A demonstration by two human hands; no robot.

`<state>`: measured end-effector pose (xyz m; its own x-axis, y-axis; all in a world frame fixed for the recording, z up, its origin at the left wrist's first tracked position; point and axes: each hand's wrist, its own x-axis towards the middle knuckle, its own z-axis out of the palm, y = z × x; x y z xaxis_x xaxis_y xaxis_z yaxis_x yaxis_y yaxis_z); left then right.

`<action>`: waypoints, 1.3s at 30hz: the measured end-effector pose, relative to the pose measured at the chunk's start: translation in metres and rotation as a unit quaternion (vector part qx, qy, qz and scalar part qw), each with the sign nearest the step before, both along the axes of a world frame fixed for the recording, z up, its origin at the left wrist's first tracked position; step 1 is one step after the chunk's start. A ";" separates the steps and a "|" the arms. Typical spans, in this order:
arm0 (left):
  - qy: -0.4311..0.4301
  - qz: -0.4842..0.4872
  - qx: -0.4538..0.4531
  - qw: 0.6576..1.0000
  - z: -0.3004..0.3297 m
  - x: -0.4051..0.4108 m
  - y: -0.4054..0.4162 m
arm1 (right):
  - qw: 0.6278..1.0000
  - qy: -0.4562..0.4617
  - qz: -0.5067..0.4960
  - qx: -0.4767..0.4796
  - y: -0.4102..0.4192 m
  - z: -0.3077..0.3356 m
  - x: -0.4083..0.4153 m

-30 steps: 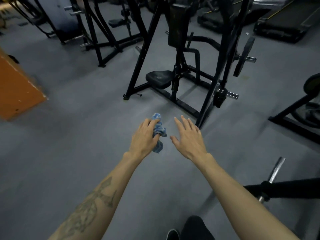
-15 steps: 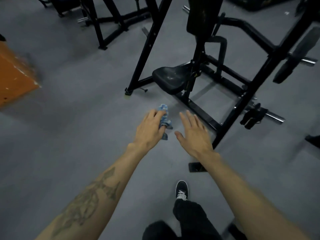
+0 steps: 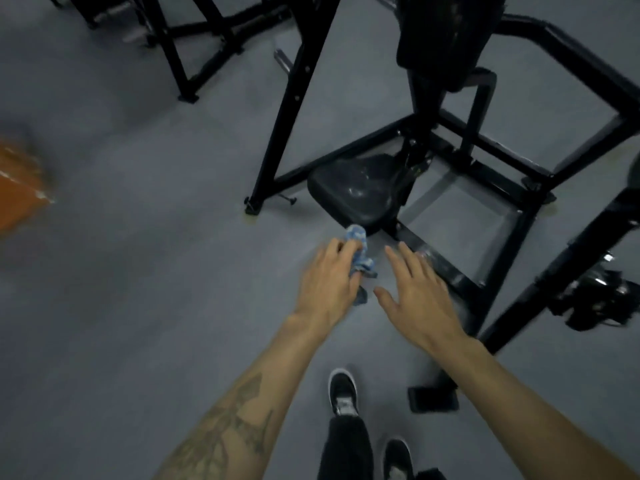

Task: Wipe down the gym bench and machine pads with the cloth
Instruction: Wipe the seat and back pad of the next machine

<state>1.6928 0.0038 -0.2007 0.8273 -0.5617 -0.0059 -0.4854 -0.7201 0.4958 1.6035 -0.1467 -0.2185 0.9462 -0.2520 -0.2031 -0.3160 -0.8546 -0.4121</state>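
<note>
My left hand (image 3: 329, 282) grips the bunched blue cloth (image 3: 360, 252), just short of the seat pad (image 3: 356, 195) front edge; right hand (image 3: 420, 299) spread, empty. Approach step; next, press cloth onto pad.

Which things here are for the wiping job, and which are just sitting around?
For the job: blue cloth bunched in the left hand; black seat pad; upright back pad; open right hand.

Just around: orange box; other machine frame; grey floor.
</note>
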 end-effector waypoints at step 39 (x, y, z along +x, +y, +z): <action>-0.213 -0.061 -0.325 0.919 -0.353 0.250 -0.092 | 0.892 -0.428 0.134 -0.055 -0.103 -0.316 0.282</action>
<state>1.9423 -0.0880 -0.5532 0.6071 -0.4202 0.6744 -0.7930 -0.2656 0.5483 1.8853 -0.2499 -0.5341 0.7726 0.0330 0.6341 0.2963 -0.9019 -0.3142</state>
